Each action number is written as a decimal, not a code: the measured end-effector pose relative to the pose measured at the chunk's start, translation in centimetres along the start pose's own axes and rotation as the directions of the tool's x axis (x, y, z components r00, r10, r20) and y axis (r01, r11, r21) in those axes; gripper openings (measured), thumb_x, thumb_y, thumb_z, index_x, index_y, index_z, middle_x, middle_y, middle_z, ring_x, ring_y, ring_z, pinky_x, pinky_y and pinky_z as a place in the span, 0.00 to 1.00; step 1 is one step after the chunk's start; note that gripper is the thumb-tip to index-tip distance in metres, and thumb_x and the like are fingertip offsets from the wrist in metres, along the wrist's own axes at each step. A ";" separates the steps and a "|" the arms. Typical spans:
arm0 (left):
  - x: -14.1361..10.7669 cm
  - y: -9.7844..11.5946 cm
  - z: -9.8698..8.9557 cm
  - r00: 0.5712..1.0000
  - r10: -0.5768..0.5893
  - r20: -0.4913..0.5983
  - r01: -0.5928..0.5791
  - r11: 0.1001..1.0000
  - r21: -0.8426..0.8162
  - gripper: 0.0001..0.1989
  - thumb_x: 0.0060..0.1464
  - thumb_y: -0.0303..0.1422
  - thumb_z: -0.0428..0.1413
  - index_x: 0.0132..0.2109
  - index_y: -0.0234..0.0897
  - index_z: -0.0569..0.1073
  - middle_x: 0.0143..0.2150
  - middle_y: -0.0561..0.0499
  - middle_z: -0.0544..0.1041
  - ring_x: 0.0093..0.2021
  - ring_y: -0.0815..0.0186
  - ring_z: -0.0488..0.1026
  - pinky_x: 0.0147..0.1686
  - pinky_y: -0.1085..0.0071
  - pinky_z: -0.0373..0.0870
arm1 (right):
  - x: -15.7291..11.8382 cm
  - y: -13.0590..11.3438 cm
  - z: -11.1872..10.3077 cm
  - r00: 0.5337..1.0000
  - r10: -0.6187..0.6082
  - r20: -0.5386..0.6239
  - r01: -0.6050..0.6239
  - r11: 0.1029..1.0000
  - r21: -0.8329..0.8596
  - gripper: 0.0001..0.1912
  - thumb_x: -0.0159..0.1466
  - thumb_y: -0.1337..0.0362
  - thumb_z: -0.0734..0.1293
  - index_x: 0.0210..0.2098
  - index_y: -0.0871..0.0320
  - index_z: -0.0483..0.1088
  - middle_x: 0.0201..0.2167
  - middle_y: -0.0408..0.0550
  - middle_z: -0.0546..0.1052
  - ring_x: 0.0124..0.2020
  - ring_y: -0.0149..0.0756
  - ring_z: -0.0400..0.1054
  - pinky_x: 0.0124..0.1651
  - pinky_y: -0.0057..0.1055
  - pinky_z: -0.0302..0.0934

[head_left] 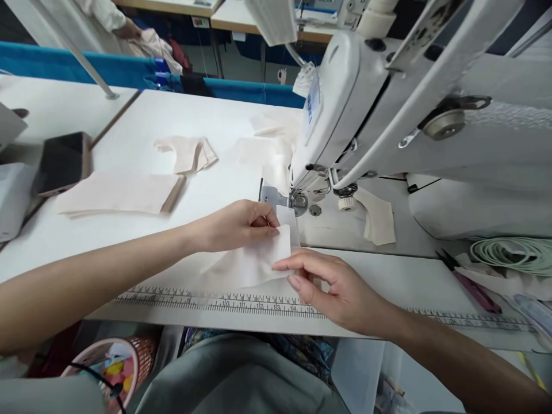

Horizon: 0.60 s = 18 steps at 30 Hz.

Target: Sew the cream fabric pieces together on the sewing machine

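1. Right forearm (452, 351), close to the camera, is slanting in to the right hand (332, 287); its index finger is reaching over the pale cloth (263, 264) and its thumb is curling below. Whether they are trapping fabric, I cannot tell.
2. Thumb and index of the left hand (241, 227) are pinching the cloth's upper edge, the other fingers folding in.
3. That cloth is lying between the hands, just before the presser foot (298, 199). Good handling, I judge, is asking for a light pinch, raw edges lying level, the right fingertips smoothing without stretching, and both hands minding the needle area.
4. Layers are blurring into one another, so their number and any fold are hard to read; the left hand is covering part of the fabric, and the needle's tip is not showing clearly.
5. Farther out, the sewing machine (328, 109) is running off the frame, folded fabric pieces (118, 192) are resting to the left, and a co-worker's hand (129, 29) is holding cloth, the body being cut off.
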<state>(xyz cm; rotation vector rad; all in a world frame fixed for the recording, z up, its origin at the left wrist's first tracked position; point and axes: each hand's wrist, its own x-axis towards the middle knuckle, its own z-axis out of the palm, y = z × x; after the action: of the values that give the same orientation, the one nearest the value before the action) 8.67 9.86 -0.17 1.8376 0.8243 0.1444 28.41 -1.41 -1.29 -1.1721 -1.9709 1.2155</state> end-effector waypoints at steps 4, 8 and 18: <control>2.5 0.4 0.2 0.996 0.009 -0.094 0.010 0.981 0.193 0.09 0.57 0.35 0.52 0.35 0.34 0.72 0.23 0.55 0.71 0.22 0.72 0.63 0.21 0.76 0.58 | 0.0 0.5 -1.0 0.991 0.127 -0.041 -0.122 0.988 0.094 0.14 0.69 0.63 0.57 0.47 0.58 0.70 0.28 0.42 0.71 0.25 0.26 0.65 0.28 0.24 0.63; 3.9 0.4 0.4 0.973 0.110 -0.203 -0.031 0.932 0.361 0.09 0.56 0.32 0.51 0.33 0.35 0.73 0.30 0.52 0.76 0.28 0.70 0.69 0.28 0.74 0.63 | 0.4 1.2 -1.5 0.971 0.237 -0.018 -0.229 0.953 0.197 0.15 0.68 0.60 0.58 0.48 0.59 0.70 0.23 0.40 0.70 0.25 0.27 0.68 0.29 0.24 0.64; 4.6 -0.4 1.3 0.956 0.098 -0.278 0.067 0.845 0.530 0.07 0.54 0.29 0.50 0.35 0.35 0.73 0.29 0.52 0.77 0.27 0.69 0.71 0.28 0.74 0.62 | 1.2 2.2 -1.6 0.920 0.389 0.042 -0.386 0.886 0.257 0.18 0.66 0.58 0.59 0.48 0.63 0.71 0.26 0.47 0.75 0.28 0.32 0.71 0.21 0.24 0.60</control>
<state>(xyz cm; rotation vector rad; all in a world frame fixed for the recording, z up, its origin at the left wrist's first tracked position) 12.49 11.68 -2.32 2.3901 1.1435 0.2199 29.96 0.86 -2.50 -1.4705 -1.5457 1.6085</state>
